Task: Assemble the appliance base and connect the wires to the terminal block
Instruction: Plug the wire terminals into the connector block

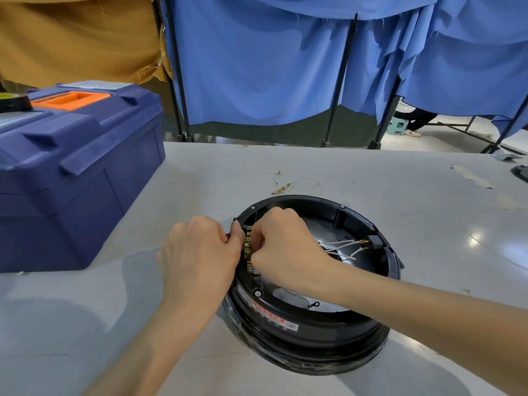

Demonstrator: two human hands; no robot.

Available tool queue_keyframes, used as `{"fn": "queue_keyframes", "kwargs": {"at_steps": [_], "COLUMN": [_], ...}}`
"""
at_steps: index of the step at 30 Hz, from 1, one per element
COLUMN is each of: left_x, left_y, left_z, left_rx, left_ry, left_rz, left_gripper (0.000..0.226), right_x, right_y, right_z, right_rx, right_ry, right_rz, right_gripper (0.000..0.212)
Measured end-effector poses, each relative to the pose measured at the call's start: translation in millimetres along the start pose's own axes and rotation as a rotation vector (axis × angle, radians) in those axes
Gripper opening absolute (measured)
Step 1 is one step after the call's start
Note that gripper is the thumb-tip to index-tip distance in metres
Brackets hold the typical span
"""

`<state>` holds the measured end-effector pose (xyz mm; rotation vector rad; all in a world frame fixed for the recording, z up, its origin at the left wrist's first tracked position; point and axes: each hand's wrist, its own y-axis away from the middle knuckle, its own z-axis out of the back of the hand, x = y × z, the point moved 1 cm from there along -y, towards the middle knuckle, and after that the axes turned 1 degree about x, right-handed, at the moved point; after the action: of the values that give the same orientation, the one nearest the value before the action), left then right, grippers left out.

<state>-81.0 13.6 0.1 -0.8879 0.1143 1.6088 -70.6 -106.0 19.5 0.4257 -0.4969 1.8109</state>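
A round black appliance base lies open side up on the grey table. A black terminal block with brass contacts sits at its left rim. My left hand pinches the block from outside the rim. My right hand reaches inside the base, fingers closed against the block's inner side; what the fingertips hold is hidden. Three white wires with brass ends run across the inside toward a black connector at the right rim. A small ring-ended wire lies on the base floor.
A large blue toolbox with an orange handle stands at the left, a tape roll on its lid. Loose thin wire pieces lie on the table behind the base. Blue curtains on black frames hang beyond the table's far edge.
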Motion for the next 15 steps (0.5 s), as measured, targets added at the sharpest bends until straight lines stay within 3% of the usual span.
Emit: {"fn": "queue_keyframes", "kwargs": {"at_steps": [4, 8, 12, 15], "left_x": [2, 6, 16, 21], "left_y": [-1, -2, -11, -14], "left_z": [2, 0, -11, -22], "left_rx": [-0.018, -0.075, -0.046, 0.208], "left_ry": [0.019, 0.024, 0.244, 0.620], "left_rz": [-0.018, -0.001, 0.042, 0.168], "left_gripper": [0.053, 0.051, 0.031, 0.017], "right_x": [-8, -29, -59, -84], "right_y": [2, -7, -27, -41], "right_z": [13, 39, 68, 77], "right_rx": [0.130, -0.042, -0.350, -0.236], "right_ry": [-0.206, -0.403, -0.101, -0.080], "right_rz": [-0.029, -0.067, -0.026, -0.051], "right_gripper": [0.012, 0.018, 0.012, 0.015]}}
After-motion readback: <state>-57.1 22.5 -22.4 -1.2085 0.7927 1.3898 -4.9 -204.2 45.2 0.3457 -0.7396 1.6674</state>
